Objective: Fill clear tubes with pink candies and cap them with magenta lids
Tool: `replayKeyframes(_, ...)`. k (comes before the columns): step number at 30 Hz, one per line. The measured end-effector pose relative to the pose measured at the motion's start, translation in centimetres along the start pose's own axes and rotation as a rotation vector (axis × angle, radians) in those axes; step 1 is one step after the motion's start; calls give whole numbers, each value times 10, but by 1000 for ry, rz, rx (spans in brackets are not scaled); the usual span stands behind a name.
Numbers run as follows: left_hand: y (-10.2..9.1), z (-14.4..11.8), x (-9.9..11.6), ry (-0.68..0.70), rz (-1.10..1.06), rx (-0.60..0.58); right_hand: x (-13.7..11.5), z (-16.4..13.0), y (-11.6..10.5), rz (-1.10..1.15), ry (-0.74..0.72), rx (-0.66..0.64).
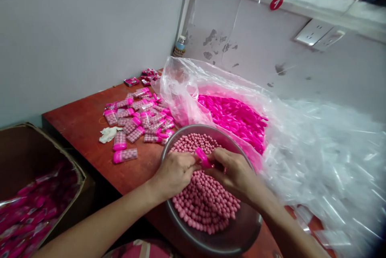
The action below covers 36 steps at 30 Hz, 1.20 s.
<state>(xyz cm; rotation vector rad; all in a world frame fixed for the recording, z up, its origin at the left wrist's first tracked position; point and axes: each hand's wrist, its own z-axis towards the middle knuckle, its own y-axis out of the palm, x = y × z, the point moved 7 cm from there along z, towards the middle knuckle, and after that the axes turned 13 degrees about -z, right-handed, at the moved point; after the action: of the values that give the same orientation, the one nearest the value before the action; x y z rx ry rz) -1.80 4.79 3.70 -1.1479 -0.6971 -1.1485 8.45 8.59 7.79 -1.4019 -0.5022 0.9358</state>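
Both hands meet over the metal bowl [241, 230] of pink balls [205, 201]. The left hand [175, 173] and right hand [233, 171] pinch a pink cap [202, 157] between their fingertips — what lies beneath the cap is hidden by the fingers. Beyond the fingers sits a clear bag [181, 85] of pink caps; left of them, filled tubes [135, 119] lie on the red table [84, 117]. A cardboard box [18, 145] — cut off at the frame edge — holds blurred pink packets.
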Motion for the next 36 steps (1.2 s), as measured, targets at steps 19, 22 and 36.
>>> replayKeyframes(19,0,12,-24,-225,-520,14,-2,-3,-10,-463,-185,174)
replayKeyframes(22,-4,15,-27,-244,-537,82,5,-8,2,-422,-68,221)
replayKeyframes(36,-3,11,-40,-284,-561,168,-2,0,30,-464,-20,372)
